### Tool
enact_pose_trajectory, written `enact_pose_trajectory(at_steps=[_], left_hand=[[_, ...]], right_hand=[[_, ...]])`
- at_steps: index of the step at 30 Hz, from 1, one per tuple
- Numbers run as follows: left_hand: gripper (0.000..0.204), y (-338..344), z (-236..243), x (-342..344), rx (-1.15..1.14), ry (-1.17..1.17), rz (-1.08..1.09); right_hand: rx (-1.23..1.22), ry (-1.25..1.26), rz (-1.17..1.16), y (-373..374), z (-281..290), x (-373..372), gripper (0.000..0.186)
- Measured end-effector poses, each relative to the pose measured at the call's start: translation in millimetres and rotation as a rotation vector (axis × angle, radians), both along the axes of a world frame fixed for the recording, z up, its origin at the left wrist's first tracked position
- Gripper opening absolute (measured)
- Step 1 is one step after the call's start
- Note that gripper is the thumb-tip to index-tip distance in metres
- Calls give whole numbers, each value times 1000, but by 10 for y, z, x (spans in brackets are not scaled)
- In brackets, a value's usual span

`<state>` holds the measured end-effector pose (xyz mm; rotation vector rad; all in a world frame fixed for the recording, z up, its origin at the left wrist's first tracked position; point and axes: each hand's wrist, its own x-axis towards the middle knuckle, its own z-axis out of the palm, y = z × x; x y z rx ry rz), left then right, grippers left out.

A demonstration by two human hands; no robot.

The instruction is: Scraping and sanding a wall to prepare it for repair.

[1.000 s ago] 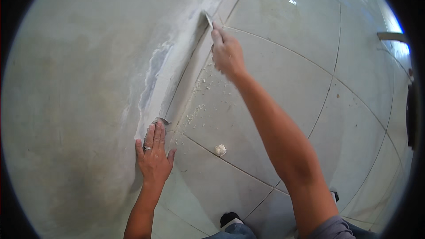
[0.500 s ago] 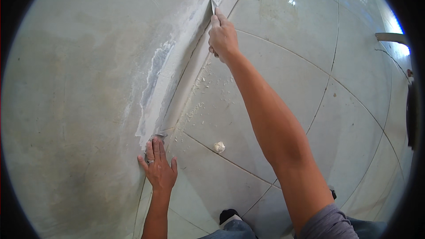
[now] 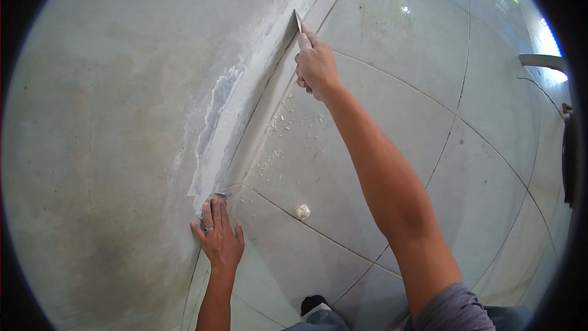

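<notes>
My right hand (image 3: 316, 66) grips a putty knife (image 3: 298, 20), its thin metal blade tip against the wall at the upper end of a white filler strip (image 3: 229, 116). That strip runs along the wall just above the baseboard (image 3: 262, 125), with a ragged edge on its left side. Lower down, my left hand (image 3: 222, 239) rests on the wall near the strip's bottom end, fingers extended and a ring on one of them. By its fingertips is a small grey patch or flap (image 3: 220, 196) that I cannot make out clearly.
White crumbs (image 3: 269, 160) are scattered over the tiled floor (image 3: 355, 171) beside the baseboard. A whitish lump (image 3: 302, 211) sits near a tile joint. My foot in a dark sock (image 3: 313, 304) shows at the lower edge. A dark object (image 3: 569, 159) stands at the far right.
The whole view has shifted slightly, so wall and floor sit a little lower. The putty knife stays near the same stretch of wall, and my left hand stays in place.
</notes>
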<state>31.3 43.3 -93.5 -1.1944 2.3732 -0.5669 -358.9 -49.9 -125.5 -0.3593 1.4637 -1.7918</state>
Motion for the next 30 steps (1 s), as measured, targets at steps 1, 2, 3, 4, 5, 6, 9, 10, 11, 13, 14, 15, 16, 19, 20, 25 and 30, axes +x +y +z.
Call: enact_pose_trajectory(at_steps=[1, 2, 3, 4, 5, 6, 9, 10, 11, 13, 14, 15, 16, 19, 20, 25, 30], left_hand=[[81, 19, 7, 7, -6, 0, -17], [81, 36, 15, 15, -13, -1, -33], [81, 47, 19, 12, -8, -3, -30], [81, 60, -12, -37, 1, 12, -31], [81, 41, -23, -53, -6, 20, -27], [81, 32, -38, -40, -6, 22, -28], [82, 28, -53, 2, -20, 18, -41], [82, 21, -58, -8, -33, 19, -55], [81, 19, -63, -18, -46, 20, -69], [81, 19, -41, 0, -56, 2, -47], [81, 17, -10, 44, -69, -28, -24], [81, 15, -33, 37, -72, -21, -27], [80, 21, -59, 35, -51, -13, -12], [80, 10, -72, 0, -21, 5, -22], [80, 20, -62, -12, -16, 15, -41], [81, 27, -80, 25, -39, 19, -52], [81, 16, -80, 11, -60, -24, -9]], right_hand=[[35, 12, 16, 37, 95, -13, 46], [70, 22, 32, 62, 143, -9, 46], [75, 19, 35, 6, 84, -32, 46], [41, 1, -46, -68, -8, -156, 46], [-9, -23, -120, -173, -35, -244, 46], [-8, -21, -122, -237, -71, -337, 46], [65, -55, -41, -214, 42, -540, 45], [64, -52, -38, -199, 34, -513, 45], [27, -56, -39, -177, 16, -472, 45], [3, -6, -37, -89, 28, -268, 44], [41, 8, 7, -37, 84, -64, 45], [-1, -22, -8, -13, 72, 77, 45], [-36, -52, -27, -2, 30, 159, 45], [5, 157, -139, -198, -22, -35, 45], [10, 156, -137, -250, 30, -154, 45], [56, 0, -69, -169, 133, -495, 46], [-33, -52, -48, -198, 256, -298, 44]])
